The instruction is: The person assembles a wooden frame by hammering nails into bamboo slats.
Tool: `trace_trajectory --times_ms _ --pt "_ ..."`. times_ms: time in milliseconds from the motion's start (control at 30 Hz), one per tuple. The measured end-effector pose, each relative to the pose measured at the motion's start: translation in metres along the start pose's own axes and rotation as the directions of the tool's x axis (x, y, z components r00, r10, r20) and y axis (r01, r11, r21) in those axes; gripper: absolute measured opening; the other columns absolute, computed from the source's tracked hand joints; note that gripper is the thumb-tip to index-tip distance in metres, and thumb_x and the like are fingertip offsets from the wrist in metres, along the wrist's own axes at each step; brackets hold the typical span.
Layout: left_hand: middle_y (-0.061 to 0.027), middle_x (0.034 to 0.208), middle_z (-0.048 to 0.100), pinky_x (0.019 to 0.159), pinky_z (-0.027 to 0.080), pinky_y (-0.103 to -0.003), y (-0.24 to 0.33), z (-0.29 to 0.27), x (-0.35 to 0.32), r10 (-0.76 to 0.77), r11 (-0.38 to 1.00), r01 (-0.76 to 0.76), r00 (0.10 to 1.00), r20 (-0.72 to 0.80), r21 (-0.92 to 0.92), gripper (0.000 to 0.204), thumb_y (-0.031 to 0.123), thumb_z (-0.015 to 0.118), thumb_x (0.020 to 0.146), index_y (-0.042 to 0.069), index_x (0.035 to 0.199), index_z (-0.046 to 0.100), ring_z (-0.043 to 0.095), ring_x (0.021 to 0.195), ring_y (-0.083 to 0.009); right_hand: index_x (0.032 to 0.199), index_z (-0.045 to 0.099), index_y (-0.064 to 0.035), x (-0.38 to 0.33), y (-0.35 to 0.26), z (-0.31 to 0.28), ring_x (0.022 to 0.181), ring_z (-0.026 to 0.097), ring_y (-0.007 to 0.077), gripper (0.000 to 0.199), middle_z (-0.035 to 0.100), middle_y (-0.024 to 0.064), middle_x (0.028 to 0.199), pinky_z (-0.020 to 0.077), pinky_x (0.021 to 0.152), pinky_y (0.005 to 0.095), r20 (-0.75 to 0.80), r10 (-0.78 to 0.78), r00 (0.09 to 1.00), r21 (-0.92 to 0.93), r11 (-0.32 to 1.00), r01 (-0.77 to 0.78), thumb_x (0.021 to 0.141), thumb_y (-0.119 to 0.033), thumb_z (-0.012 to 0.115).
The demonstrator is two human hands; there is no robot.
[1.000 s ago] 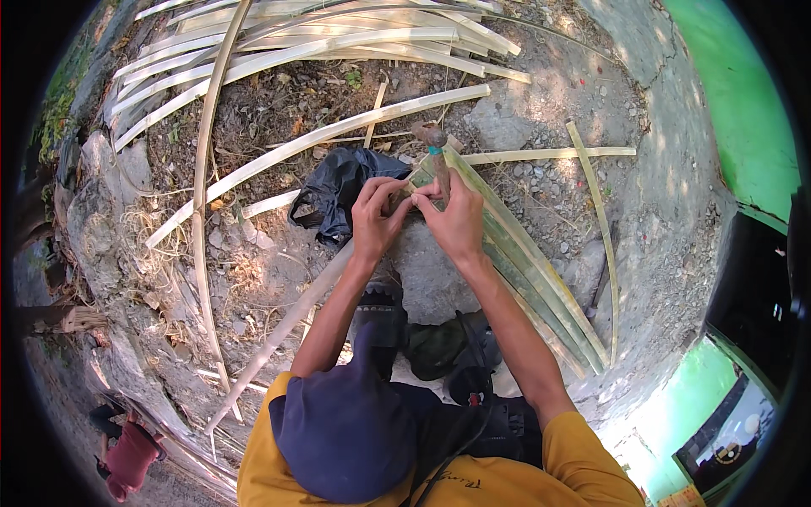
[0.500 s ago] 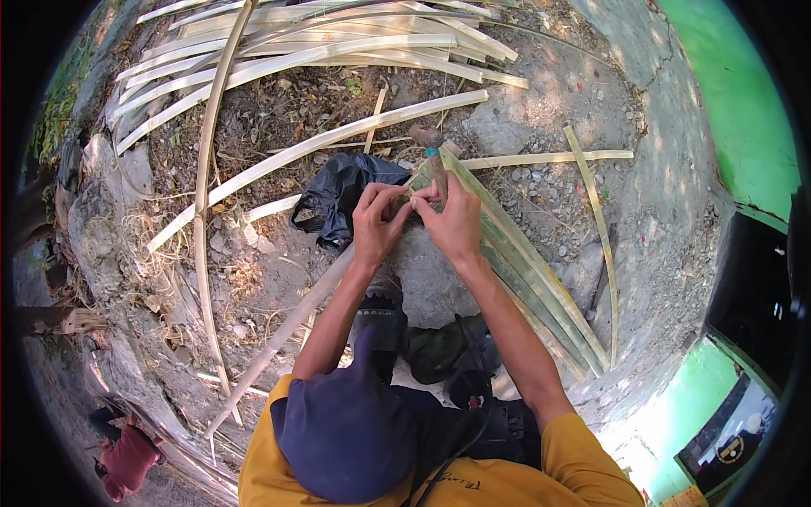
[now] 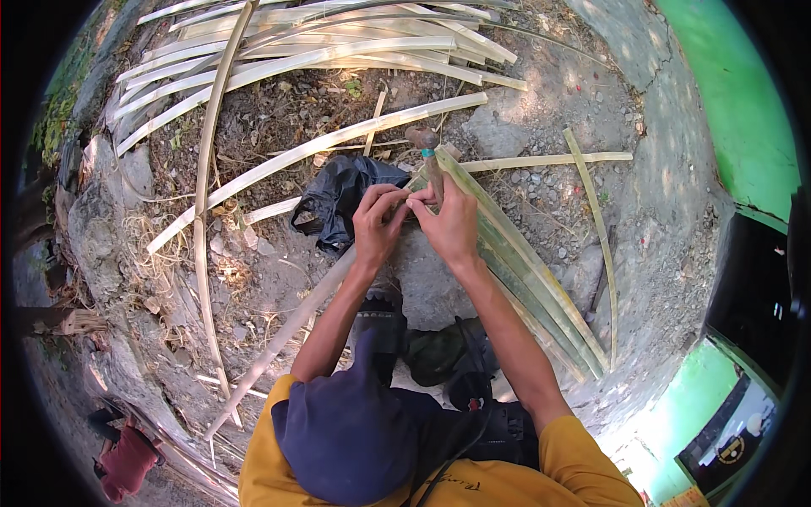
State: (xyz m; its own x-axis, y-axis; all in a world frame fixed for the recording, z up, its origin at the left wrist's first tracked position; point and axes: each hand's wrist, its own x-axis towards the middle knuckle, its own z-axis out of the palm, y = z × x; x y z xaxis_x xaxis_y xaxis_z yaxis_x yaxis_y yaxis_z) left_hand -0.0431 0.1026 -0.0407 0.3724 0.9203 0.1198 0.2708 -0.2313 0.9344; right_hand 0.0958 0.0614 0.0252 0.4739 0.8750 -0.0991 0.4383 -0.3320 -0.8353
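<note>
My right hand point(image 3: 451, 224) is closed round the handle of a hammer point(image 3: 434, 176), whose brown head points away from me and has a blue-green band below it. Its thumb and index finger also pinch close against the fingertips of my left hand point(image 3: 379, 223). The left thumb and fingers are pressed together; whatever they hold is too small or hidden to make out. Beneath the hands, several bamboo slats point(image 3: 541, 291) meet and fan out to the near right. A pale strip point(image 3: 287, 338) runs from under my left hand to the near left.
A black plastic bag point(image 3: 332, 201) lies left of my hands. Many pale bamboo strips point(image 3: 338, 52) are piled at the far side. A long strip point(image 3: 201, 215) crosses the left ground. A green wall point(image 3: 733, 101) stands right; a person in red point(image 3: 131, 460) is at the lower left.
The hammer has tilted slightly, its head shifting a little left. My hands stay almost in place, fingertips still together.
</note>
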Motion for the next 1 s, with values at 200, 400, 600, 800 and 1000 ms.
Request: trace_trajectory --times_ms 200,400,600,800,1000 --pt "-0.0051 0.099 0.071 0.059 0.050 -0.028 0.000 0.001 0.002 0.019 0.998 -0.020 1.000 -0.011 -0.053 0.020 -0.005 0.079 0.084 0.003 0.102 0.076 0.062 0.070 -0.0124 0.099 0.061 0.0015 0.000 -0.002 -0.001 0.078 0.077 0.0300 0.029 0.077 0.0136 0.083 0.0591 0.072 0.0405 -0.005 -0.015 1.000 0.052 0.999 0.016 0.081 -0.003 0.083" --pt "-0.0067 0.095 0.071 0.061 0.051 -0.028 -0.004 0.004 0.003 0.053 0.998 -0.053 0.999 -0.001 -0.020 0.014 -0.007 0.077 0.085 0.001 0.096 0.073 0.065 0.072 -0.0148 0.099 0.059 0.0011 -0.003 0.003 -0.002 0.080 0.078 0.0337 0.029 0.077 0.0155 0.082 0.0596 0.071 0.0425 -0.004 -0.036 0.999 0.047 0.998 0.036 0.083 -0.004 0.082" --pt "-0.0063 0.093 0.070 0.062 0.051 -0.027 -0.011 0.010 0.005 0.053 0.996 -0.055 0.998 -0.031 -0.070 0.011 -0.009 0.076 0.085 -0.001 0.091 0.070 0.064 0.072 -0.0126 0.098 0.060 0.0012 -0.005 0.007 0.003 0.081 0.078 0.0328 0.029 0.078 0.0160 0.084 0.0601 0.071 0.0419 0.003 -0.040 0.999 0.027 0.999 0.040 0.084 -0.007 0.083" --pt "-0.0077 0.091 0.067 0.063 0.052 -0.030 -0.006 0.010 0.005 0.019 0.998 -0.023 0.998 -0.051 -0.062 0.010 -0.005 0.078 0.085 -0.001 0.092 0.072 0.065 0.072 -0.0172 0.095 0.061 0.0007 -0.012 0.002 -0.007 0.073 0.076 0.0342 0.023 0.075 0.0170 0.080 0.0568 0.066 0.0427 0.028 0.051 0.998 0.047 0.998 -0.053 0.094 -0.014 0.078" --pt "-0.0057 0.088 0.064 0.060 0.050 -0.029 -0.003 0.009 0.006 -0.001 0.999 -0.001 0.999 -0.047 -0.047 0.009 -0.002 0.080 0.087 -0.001 0.091 0.072 0.061 0.066 -0.0154 0.110 0.061 0.0023 -0.056 0.009 -0.032 0.075 0.070 0.0450 0.024 0.069 0.0237 0.081 0.0530 0.067 0.0465 0.099 0.051 0.994 0.001 0.999 -0.051 0.108 -0.021 0.057"
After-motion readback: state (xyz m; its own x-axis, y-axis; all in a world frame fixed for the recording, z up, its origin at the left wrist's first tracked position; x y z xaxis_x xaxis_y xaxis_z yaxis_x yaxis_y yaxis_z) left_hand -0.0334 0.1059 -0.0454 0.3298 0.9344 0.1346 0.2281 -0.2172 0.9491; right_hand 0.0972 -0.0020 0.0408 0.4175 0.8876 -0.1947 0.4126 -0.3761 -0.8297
